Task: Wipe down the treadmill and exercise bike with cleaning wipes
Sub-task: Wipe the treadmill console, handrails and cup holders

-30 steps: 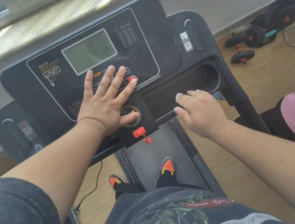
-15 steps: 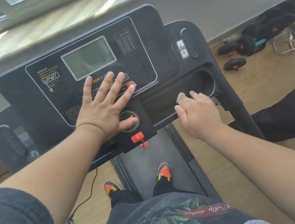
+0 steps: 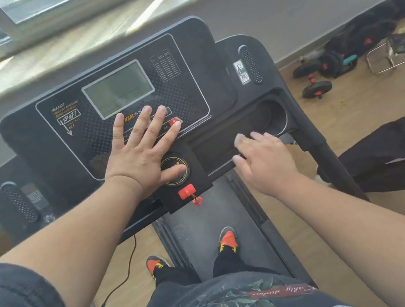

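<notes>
The right-hand fingers [image 3: 257,135] press a small white cleaning wipe [image 3: 239,138] on the black treadmill tray [image 3: 220,139], which stretches sideways toward the left hand [image 3: 142,152], lying flat with spread fingers.

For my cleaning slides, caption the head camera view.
Left hand flat on the treadmill console while the right hand presses a wipe into its tray.

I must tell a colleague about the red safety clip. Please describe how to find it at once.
Start at the treadmill console and go down past the round dial near the left hand. The red safety clip sits just below it, the only red tab on that bottom edge.
</notes>
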